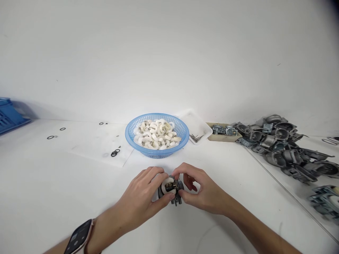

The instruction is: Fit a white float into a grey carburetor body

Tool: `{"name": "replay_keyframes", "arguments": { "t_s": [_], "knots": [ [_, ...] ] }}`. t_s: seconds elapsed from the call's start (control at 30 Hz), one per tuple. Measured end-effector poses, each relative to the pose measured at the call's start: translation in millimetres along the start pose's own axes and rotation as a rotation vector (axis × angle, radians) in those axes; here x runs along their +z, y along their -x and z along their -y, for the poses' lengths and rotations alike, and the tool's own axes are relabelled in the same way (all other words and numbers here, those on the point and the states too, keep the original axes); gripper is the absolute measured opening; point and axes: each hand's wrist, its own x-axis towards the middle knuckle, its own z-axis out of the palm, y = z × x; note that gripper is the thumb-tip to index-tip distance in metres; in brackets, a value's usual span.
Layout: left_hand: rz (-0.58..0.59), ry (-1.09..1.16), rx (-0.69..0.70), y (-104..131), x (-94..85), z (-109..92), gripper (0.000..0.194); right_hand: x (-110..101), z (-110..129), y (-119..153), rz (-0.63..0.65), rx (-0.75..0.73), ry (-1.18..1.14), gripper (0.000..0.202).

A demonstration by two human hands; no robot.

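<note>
Left hand [144, 190] and right hand [202, 192] both curled closed round one small grey metal carburettor body [172, 190], near centre of the white table [53, 197], fingertips pinching it from either side; a white float [167, 184] sits on its upper face, so the step in hand looks like seating that float. Just beyond, blue basket [159, 150] of more white floats; right of it a clear tray of pins [196, 137], far right a heap of grey castings [286, 144] — next move likely calls for a steady grip and fine alignment of a pin
</note>
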Motion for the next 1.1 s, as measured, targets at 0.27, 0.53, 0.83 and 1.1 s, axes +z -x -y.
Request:
{"name": "replay_keyframes", "arguments": {
  "t_s": [0.27, 0.53, 0.83, 1.1],
  "knots": [
    [0.005, -0.003, -0.001, 1, 0.1, 0, 0.029, 1, -3, 0, -0.002, -0.004, -0.008, 0.042],
    [-0.015, -0.013, 0.004, 0, 1.3, 0, 0.028, 0, -4, 1, -0.012, -0.052, 0.034, 0.049],
    [-0.13, 0.057, -0.065, 2, -8.5, 4, 0.03, 11, -7, 0, 0.032, -0.197, 0.149, 0.08],
    [-0.231, -0.015, -0.117, 9, -0.8, 18, 0.03, 13, -6, -10, 0.046, -0.209, 0.176, 0.081]
  ]
}}
